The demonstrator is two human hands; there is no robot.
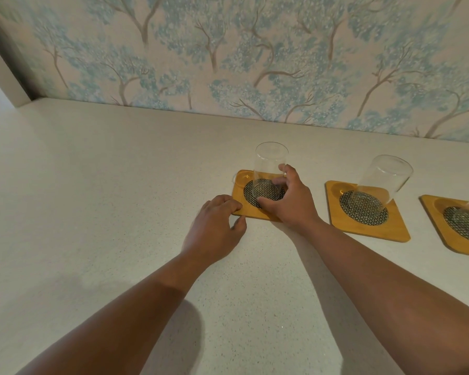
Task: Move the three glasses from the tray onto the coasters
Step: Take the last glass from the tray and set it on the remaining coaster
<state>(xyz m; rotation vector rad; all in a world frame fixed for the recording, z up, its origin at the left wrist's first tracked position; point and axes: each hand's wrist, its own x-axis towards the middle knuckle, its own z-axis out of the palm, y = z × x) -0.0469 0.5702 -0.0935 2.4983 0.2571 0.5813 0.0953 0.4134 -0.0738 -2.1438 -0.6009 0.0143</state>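
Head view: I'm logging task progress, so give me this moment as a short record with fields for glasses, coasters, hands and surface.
left glass: upright on the left coaster, over its mesh disc
middle glass: on the middle coaster, free of hands
right coaster: cut off by the frame edge; a glass base partly shows on it
right hand: wrapped round the left glass near its base
left hand: fingertips on the left coaster's near corner
tray: not in view
surface: pale speckled countertop
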